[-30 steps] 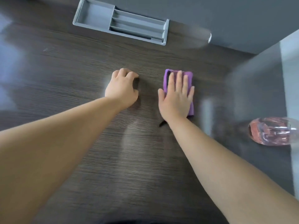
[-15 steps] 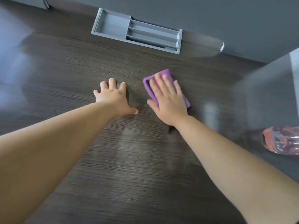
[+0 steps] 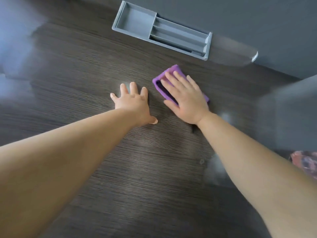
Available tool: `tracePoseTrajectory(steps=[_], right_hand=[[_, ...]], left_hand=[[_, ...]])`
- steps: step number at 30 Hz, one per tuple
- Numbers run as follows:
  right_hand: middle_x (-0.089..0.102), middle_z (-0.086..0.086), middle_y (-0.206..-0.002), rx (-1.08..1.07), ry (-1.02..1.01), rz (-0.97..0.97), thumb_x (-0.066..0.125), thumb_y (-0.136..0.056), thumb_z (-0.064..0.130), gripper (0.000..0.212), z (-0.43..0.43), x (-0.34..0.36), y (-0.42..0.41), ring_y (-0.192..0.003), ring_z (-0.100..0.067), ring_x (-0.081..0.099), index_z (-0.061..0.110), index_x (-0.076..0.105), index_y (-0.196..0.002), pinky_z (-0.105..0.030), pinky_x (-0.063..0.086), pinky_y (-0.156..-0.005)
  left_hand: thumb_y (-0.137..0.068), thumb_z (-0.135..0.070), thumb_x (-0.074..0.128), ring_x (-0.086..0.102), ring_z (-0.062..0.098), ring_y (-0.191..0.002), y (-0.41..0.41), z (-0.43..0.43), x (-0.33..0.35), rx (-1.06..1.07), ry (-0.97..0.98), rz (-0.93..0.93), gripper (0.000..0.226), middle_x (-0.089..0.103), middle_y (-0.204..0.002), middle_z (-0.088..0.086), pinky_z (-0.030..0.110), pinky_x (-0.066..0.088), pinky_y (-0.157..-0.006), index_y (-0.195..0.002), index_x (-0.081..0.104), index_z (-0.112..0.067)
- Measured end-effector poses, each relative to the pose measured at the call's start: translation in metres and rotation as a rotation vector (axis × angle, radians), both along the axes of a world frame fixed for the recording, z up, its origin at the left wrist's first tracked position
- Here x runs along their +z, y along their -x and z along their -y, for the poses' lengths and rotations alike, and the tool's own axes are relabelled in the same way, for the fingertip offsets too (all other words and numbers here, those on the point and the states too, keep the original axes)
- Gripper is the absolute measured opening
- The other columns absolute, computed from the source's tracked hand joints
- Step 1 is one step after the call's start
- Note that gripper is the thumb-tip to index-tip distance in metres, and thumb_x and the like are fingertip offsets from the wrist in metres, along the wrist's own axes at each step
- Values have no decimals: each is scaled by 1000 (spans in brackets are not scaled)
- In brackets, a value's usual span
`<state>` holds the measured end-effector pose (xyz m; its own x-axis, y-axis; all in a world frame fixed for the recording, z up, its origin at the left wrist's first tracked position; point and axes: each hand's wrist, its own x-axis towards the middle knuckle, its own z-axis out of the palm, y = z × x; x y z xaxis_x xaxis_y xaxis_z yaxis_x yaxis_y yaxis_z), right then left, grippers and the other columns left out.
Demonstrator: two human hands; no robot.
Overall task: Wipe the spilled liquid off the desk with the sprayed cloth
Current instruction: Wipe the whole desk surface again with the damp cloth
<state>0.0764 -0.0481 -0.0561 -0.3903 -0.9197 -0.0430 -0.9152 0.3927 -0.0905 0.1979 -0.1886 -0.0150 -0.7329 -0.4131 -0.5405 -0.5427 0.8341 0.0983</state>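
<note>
A folded purple cloth [image 3: 163, 79] lies on the dark wood-grain desk [image 3: 85, 66], in the middle of the view. My right hand [image 3: 186, 98] presses flat on top of it, fingers spread and pointing up-left, covering most of the cloth. Just left of it, my left hand [image 3: 133, 102] rests flat on the bare desk with fingers apart, holding nothing. I cannot make out any spilled liquid; the surface only shows pale glare patches.
A grey compartment tray [image 3: 161, 31] sits against the grey back wall. A clear bottle with pink contents [image 3: 305, 164] lies at the right edge, partly cut off. A grey panel rises at the right.
My right hand has slid the cloth left and turned it at an angle. My left hand went from curled to flat with fingers spread.
</note>
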Motion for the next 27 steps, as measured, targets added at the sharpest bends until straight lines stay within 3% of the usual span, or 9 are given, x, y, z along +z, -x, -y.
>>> tracePoseTrajectory(steps=[2,5,7,12,15,17,20,22,27], right_hand=[[32,-4,-154,-12,21,-28,36,-96,46,56,-20,-2,27,-142,-25,26,22,36,-146,-49,21,-114],[16,-1,-159,-681,45,-7,31,-99,43,56,-15,-1,40,-147,-23,11,22,23,-151,-49,12,-117],[8,-3,-161,-929,31,10,27,-99,44,60,9,-3,12,-147,-23,4,20,16,-153,-49,6,-118],[32,-8,-153,-114,90,-29,36,-95,45,58,-31,-8,-72,-143,-27,26,16,38,-145,-50,19,-115],[38,-8,-150,65,61,-52,41,-95,42,53,-93,-6,-53,-140,-26,32,17,42,-142,-48,23,-113],[36,-8,-151,-162,46,-101,37,-95,42,55,-114,-6,-38,-140,-28,32,17,39,-144,-51,26,-112],[23,-7,-157,-857,98,-63,34,-96,42,59,-83,-7,-46,-145,-27,18,16,30,-148,-51,14,-115],[17,-10,-158,-995,101,-9,33,-95,45,64,-53,-6,-80,-146,-28,12,14,26,-150,-52,9,-116],[32,-7,-153,52,67,-4,42,-93,47,59,-110,-7,-138,-143,-26,26,18,39,-145,-52,20,-115]], left_hand=[[-66,-68,66,8,38,-138,0,0,0,-6,-2,-4,100,13,-148,12,63,18,-109,-140,21,-17],[-66,-68,66,9,38,-137,-1,0,1,-4,-11,-10,99,14,-147,13,63,18,-109,-139,23,-17],[-66,-67,67,10,38,-137,-1,-1,1,-4,-11,-15,98,15,-146,13,63,19,-108,-138,24,-17],[-64,-67,68,14,34,-135,-4,0,-1,9,-13,-66,99,19,-144,11,61,21,-108,-140,26,-19],[-64,-69,66,12,35,-136,-8,1,-3,0,2,-84,103,17,-147,10,59,19,-110,-144,22,-22],[-64,-70,66,13,35,-136,-9,-1,-3,0,2,-93,103,17,-147,10,58,19,-111,-144,22,-22],[-64,-68,67,9,33,-139,-13,-1,-5,45,-10,-143,102,15,-149,9,55,16,-112,-145,23,-23],[-67,-64,67,9,33,-139,-20,-9,-8,82,11,-222,93,16,-150,9,51,16,-113,-142,29,-22],[-85,-45,57,18,32,-134,-49,-45,-12,99,65,-357,57,23,-147,8,41,20,-112,-132,43,-17]])
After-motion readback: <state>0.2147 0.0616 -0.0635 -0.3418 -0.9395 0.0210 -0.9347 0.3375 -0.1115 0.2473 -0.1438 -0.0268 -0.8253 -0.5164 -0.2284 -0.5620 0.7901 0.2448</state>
